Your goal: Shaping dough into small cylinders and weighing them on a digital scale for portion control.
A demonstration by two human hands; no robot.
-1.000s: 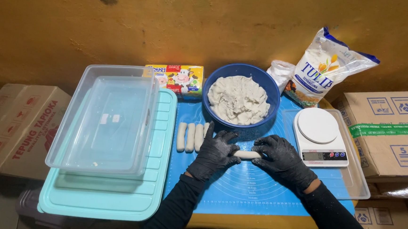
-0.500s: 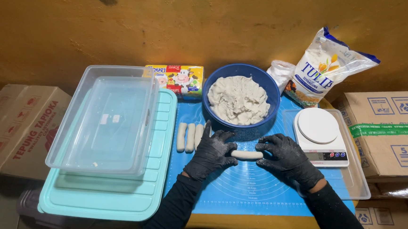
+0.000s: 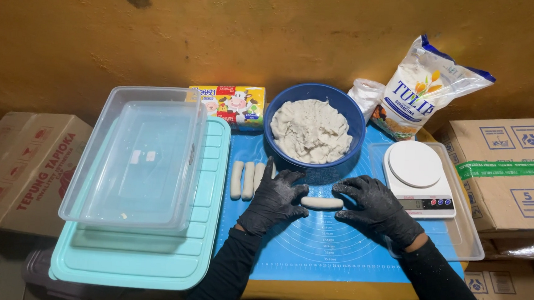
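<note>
Blue silicone mat [image 3: 334, 259]: 2 floury black-gloved hands, left hand [image 3: 274, 197] and right hand [image 3: 376, 207], open, seemingly flanking smooth dough log [image 3: 321, 203].

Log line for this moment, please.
left hand: touching dough log | right hand: at its other end | finished logs: left on mat | bowl: dough inside

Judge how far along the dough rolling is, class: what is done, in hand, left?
Done: three dough logs lie side by side on the blue mat. In hand: a fourth log sits between the left hand and right hand. Left: the blue bowl holds plenty of dough.
</note>
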